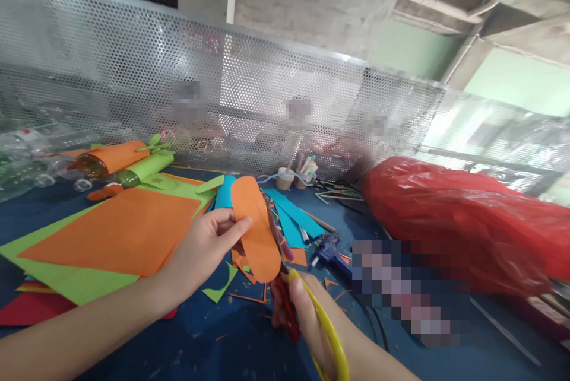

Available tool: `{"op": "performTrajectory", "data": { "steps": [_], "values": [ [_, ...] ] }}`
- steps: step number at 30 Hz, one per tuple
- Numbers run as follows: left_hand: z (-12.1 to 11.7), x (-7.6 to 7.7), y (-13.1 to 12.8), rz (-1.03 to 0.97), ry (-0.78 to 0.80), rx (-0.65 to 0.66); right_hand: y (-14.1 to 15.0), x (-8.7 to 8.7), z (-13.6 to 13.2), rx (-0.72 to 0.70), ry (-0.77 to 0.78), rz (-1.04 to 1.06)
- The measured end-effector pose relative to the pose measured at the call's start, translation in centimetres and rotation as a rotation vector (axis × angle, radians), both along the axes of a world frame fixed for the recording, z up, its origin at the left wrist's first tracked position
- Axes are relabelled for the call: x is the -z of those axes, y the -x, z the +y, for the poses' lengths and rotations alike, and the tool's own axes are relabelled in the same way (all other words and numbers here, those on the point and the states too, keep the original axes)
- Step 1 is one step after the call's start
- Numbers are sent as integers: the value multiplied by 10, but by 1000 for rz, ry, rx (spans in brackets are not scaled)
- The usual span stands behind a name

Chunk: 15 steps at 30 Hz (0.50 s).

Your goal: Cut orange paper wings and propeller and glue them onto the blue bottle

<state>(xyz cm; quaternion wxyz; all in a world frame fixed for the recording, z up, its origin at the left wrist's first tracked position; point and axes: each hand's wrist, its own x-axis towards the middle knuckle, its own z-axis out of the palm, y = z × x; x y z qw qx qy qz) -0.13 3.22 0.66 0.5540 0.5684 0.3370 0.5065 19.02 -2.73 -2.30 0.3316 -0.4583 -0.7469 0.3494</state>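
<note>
Between its thumb and fingers, my left hand (218, 238) pinches an orange paper cutout (256, 232), a long shape with rounded ends. My right hand (316, 316) grips yellow-handled scissors (332, 333), whose dark blades lie along the cutout's right edge. Beneath the hands are a green paper scrap (222, 285) and thin orange trimmings. A red-handled tool (287, 310) lies partly hidden behind my right hand. Blue paper pieces (294, 215) sit just beyond the cutout, and a blue glue gun (332, 253) is to their right.
Orange and green paper sheets (111, 229) are stacked at left, with paper-wrapped bottles (120, 158) and clear plastic bottles (27, 155) behind. Cups (285, 178) holding markers stand by a perforated metal screen (267, 84). A red plastic bag (454, 215) fills the right side.
</note>
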Motion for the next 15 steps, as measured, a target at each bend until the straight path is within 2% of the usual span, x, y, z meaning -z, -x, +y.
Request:
{"op": "performTrajectory", "data": {
  "steps": [15],
  "values": [
    [-3, -1, 0, -12, -14, -24, -3, -1, 0, -3, 94, 22]
  ]
}}
